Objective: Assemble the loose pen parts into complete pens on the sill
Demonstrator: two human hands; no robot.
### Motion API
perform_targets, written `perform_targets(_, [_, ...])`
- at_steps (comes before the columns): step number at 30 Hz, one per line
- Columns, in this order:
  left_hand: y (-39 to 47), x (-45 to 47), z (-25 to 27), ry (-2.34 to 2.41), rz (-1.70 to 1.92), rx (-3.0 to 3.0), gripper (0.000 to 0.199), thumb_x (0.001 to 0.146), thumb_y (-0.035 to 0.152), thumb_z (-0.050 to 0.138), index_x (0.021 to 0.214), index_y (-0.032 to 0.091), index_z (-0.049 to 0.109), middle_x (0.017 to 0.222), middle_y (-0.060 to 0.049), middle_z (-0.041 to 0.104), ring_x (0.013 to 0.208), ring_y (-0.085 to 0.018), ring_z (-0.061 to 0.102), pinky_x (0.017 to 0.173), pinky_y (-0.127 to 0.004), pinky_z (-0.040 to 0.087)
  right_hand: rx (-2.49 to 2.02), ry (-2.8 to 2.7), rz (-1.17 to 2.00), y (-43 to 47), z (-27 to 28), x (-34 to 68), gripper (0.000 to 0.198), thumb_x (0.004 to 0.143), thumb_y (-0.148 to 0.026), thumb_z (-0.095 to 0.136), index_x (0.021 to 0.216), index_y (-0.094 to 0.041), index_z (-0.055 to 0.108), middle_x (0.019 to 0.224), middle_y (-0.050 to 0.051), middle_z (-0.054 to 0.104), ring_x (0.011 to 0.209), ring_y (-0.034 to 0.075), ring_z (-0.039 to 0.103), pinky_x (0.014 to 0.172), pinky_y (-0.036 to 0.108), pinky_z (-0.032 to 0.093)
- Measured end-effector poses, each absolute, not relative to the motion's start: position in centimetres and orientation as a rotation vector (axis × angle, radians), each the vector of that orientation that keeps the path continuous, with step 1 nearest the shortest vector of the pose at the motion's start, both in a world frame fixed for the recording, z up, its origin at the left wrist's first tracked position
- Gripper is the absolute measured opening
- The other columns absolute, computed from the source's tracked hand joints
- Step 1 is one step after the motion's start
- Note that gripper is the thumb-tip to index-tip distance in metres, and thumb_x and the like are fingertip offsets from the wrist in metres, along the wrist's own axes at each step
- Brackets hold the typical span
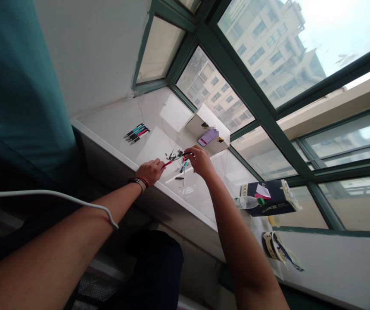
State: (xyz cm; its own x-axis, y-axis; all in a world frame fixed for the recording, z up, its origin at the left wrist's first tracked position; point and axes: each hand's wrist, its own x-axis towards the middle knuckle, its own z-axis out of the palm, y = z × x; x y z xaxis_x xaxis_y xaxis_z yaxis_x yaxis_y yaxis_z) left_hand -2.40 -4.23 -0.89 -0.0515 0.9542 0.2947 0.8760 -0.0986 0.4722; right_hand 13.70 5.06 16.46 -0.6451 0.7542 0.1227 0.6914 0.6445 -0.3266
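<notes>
Over the white marble-look sill, my left hand (150, 171) is closed around a red pen barrel (168, 163) that points to the right. Facing it, my right hand (199, 159) pinches a dark pen part (186, 153) between thumb and fingertips. The two pieces are close to each other; whether they touch I cannot tell. Beneath and between the hands lie loose pen parts (171, 156), black, silver, red and teal, some hidden by the right hand. Further left, several pens (137, 133) with teal, red and black barrels lie side by side in a row.
A phone (206, 137) leans in a white box (222, 129) by the window. To the right are a dark printed box (268, 198), a clear bottle (247, 202) with a green cap and a paper tub (272, 246). A white cable (58, 194) crosses my left forearm.
</notes>
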Motion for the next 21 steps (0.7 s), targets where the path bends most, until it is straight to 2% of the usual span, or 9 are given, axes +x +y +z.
perform_targets(8, [-4.2,-2.4,-1.0,2.024,0.859,2.095,0.035,0.101,0.04,0.033,0.104,0.02,0.063,0.098,-0.009,0.063,0.085,-0.022,0.06,0.068,-0.033,0.039,-1.172,-2.715,0.351,5.3,16.7,13.6,0.02,0.089,-0.016,0.059,0.098,-0.021,0.075,0.097,0.004,0.065,0.082,0.015,0.061,0.081,0.027,0.045])
perform_targets(13, [-4.2,-2.5,-0.9,2.01,0.88,2.082,0.035,0.101,0.039,0.034,0.104,0.02,0.063,0.097,-0.009,0.062,0.085,-0.022,0.059,0.068,-0.033,0.039,-1.118,-2.785,0.38,4.7,15.1,12.6,0.018,0.087,-0.014,0.063,0.098,-0.023,0.074,0.097,0.003,0.067,0.084,0.015,0.061,0.082,0.027,0.044])
perform_targets(21, [-4.2,-2.5,-1.1,2.004,0.862,2.081,0.034,0.1,0.038,0.035,0.105,0.02,0.064,0.098,-0.011,0.061,0.086,-0.023,0.06,0.069,-0.034,0.041,-1.23,-2.793,0.37,4.0,12.9,11.6,0.011,0.087,-0.02,0.067,0.096,-0.023,0.073,0.091,0.003,0.071,0.083,0.017,0.062,0.081,0.028,0.043])
